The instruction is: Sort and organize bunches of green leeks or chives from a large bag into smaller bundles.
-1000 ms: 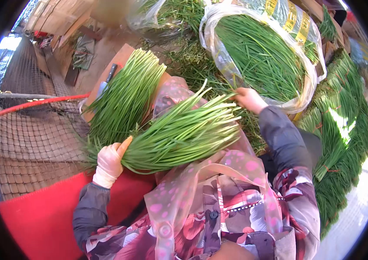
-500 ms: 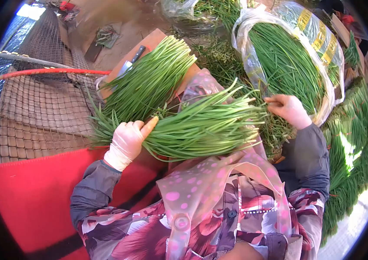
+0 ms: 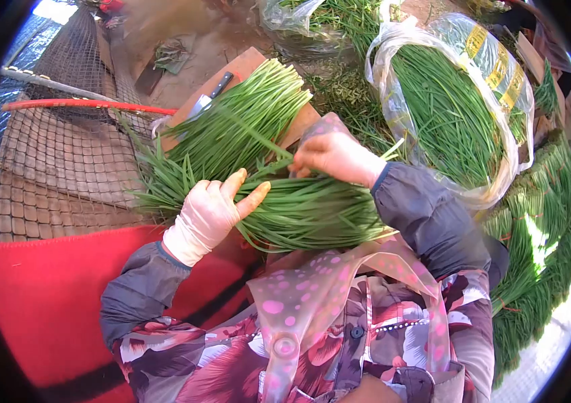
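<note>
A loose bunch of long green stalks (image 3: 319,211) lies across my lap, pale ends to the right. My left hand (image 3: 211,211), in a whitish glove with stained fingertips, is closed round its leafy left part. Over the bunch, my right hand (image 3: 336,160) pinches a thin green blade that stretches up and left. A second pile of stalks (image 3: 238,124) rests on a wooden board (image 3: 248,60) just beyond, beside a knife (image 3: 211,94) with a black handle.
An open plastic bag (image 3: 383,80) full of green stalks stands at the upper right. Tied bundles (image 3: 534,269) are stacked along the right. Netting (image 3: 63,161) and a red pole (image 3: 97,104) lie at the left, above a red cloth (image 3: 63,302). Plant scraps (image 3: 346,94) litter the ground.
My right hand has moved left from the pale ends to above the middle of the bunch, with a blade now in its fingers. My left hand has shifted slightly right.
</note>
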